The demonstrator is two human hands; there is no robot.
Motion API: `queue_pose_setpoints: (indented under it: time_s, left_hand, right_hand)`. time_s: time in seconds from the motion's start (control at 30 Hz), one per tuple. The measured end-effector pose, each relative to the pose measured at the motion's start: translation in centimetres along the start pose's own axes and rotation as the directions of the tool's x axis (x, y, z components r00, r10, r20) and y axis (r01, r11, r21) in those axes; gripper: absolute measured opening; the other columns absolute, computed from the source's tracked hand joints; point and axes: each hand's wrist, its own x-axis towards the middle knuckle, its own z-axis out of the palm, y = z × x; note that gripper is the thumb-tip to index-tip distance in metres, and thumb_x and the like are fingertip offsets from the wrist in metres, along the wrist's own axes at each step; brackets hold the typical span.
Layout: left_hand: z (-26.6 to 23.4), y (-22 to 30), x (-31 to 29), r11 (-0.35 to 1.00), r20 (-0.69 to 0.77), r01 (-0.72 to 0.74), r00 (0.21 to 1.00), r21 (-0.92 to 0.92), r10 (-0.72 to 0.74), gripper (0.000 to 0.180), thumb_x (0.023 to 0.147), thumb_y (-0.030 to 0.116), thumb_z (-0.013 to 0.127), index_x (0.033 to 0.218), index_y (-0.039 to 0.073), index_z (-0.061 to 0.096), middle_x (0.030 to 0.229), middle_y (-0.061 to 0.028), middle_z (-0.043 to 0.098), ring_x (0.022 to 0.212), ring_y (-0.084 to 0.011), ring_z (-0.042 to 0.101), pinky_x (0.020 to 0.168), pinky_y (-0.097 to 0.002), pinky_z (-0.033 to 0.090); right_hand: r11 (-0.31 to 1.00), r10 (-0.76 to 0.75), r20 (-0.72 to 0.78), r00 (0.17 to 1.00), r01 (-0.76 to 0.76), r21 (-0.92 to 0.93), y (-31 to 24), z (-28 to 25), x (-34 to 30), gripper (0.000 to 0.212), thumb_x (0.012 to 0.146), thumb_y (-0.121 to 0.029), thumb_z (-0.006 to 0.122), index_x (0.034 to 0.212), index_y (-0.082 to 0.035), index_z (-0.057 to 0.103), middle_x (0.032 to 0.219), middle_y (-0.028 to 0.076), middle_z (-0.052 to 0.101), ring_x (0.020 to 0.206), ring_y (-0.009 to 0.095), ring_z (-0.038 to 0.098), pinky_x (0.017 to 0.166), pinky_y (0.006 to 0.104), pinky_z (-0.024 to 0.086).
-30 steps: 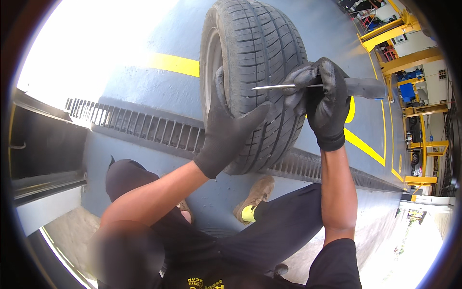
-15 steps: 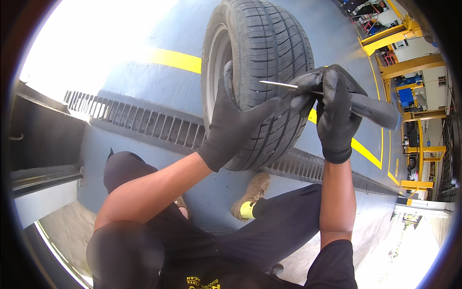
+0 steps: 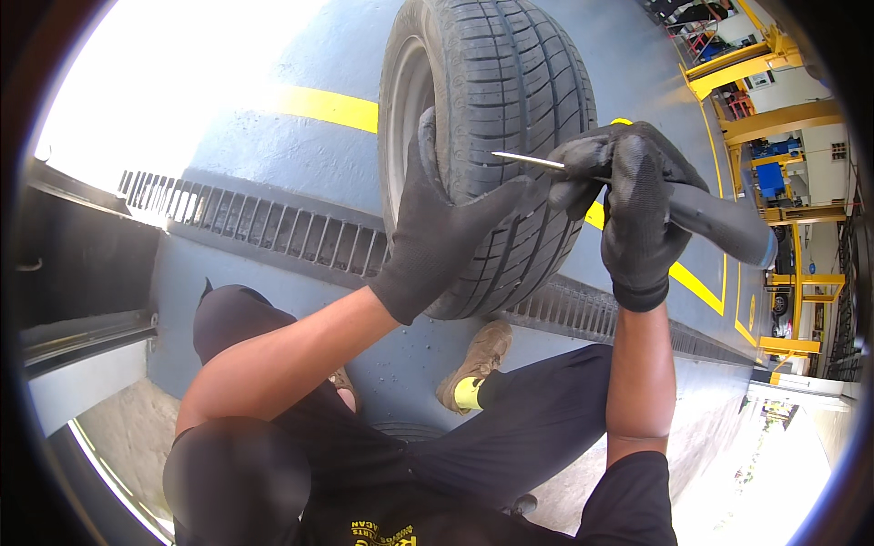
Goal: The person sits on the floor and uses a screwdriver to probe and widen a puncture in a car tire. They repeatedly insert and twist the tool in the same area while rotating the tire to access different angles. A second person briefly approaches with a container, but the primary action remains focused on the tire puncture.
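Note:
A car tyre on a grey wheel rim (image 3: pixel 510 91) stands upright in front of me, its tread turned to the right. My left hand (image 3: pixel 446 218), in a black glove, grips its near edge, with fingers at the rim side and the thumb across the tread. Closed in a black glove, my right hand (image 3: pixel 637 200) holds a pointed hand tool (image 3: pixel 728 225) with a thin bare metal shaft and a thick dark handle. The shaft points left across the tread; whether its tip touches the rubber I cannot tell. My fingers hide the middle of the tool.
A slotted floor drain (image 3: pixel 273 223) runs beneath the tyre across the blue-grey floor. Yellow lines (image 3: pixel 332 107) mark the floor. My shoes (image 3: pixel 478 359) are close below the tyre. Yellow lift frames (image 3: pixel 746 68) stand at the far right, and a dark cabinet-like structure (image 3: pixel 82 255) at the left.
The tool's handle end has swung slightly right and down, with my right hand shifting a little the same way. My left hand keeps its grip on the tyre.

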Motion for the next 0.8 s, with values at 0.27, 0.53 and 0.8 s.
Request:
queue_pose_setpoints:
  time_s: [0.27, 0.53, 0.8]
  left_hand:
    - [0.0, -0.3, 0.0, 1.000, -0.007, 0.011, 1.000, -0.002, -0.011, 0.088, 0.084, 0.026, 0.083, 0.147, -0.006, 0.032, 0.129, -0.0212, 0.059, 0.120, -0.0255, 0.063, 0.102, -0.0378, 0.056]
    - [-0.1, -0.7, -0.2, 0.999, 0.020, 0.029, 0.999, 0.035, -0.029, 0.095, 0.083, 0.029, 0.083, 0.150, -0.008, 0.027, 0.132, -0.0227, 0.056, 0.120, -0.0274, 0.063, 0.102, -0.0384, 0.056]
    - [-0.7, -1.2, 0.1, 0.998, -0.006, -0.045, 0.999, 0.050, 0.045, 0.095, 0.085, 0.032, 0.081, 0.151, -0.008, 0.026, 0.134, -0.0233, 0.056, 0.122, -0.0282, 0.062, 0.103, -0.0396, 0.053]
  right_hand:
    - [0.980, 0.067, -0.010, 0.998, -0.064, 0.187, 1.3, -1.0, 0.3, 0.033, 0.102, -0.028, 0.067, 0.107, 0.005, 0.068, 0.093, 0.017, 0.074, 0.068, 0.019, 0.073, 0.054, 0.0249, 0.055]
    - [0.998, -0.017, -0.036, 0.999, 0.020, 0.067, 1.9, -0.7, -1.5, 0.031, 0.099, -0.021, 0.070, 0.113, 0.006, 0.068, 0.098, 0.016, 0.074, 0.075, 0.020, 0.074, 0.066, 0.0305, 0.061]
    - [0.992, 0.083, -0.142, 0.986, -0.068, 0.107, 2.8, 1.7, -1.3, 0.045, 0.109, -0.039, 0.052, 0.098, 0.002, 0.068, 0.088, 0.012, 0.072, 0.065, 0.015, 0.070, 0.058, 0.0281, 0.056]
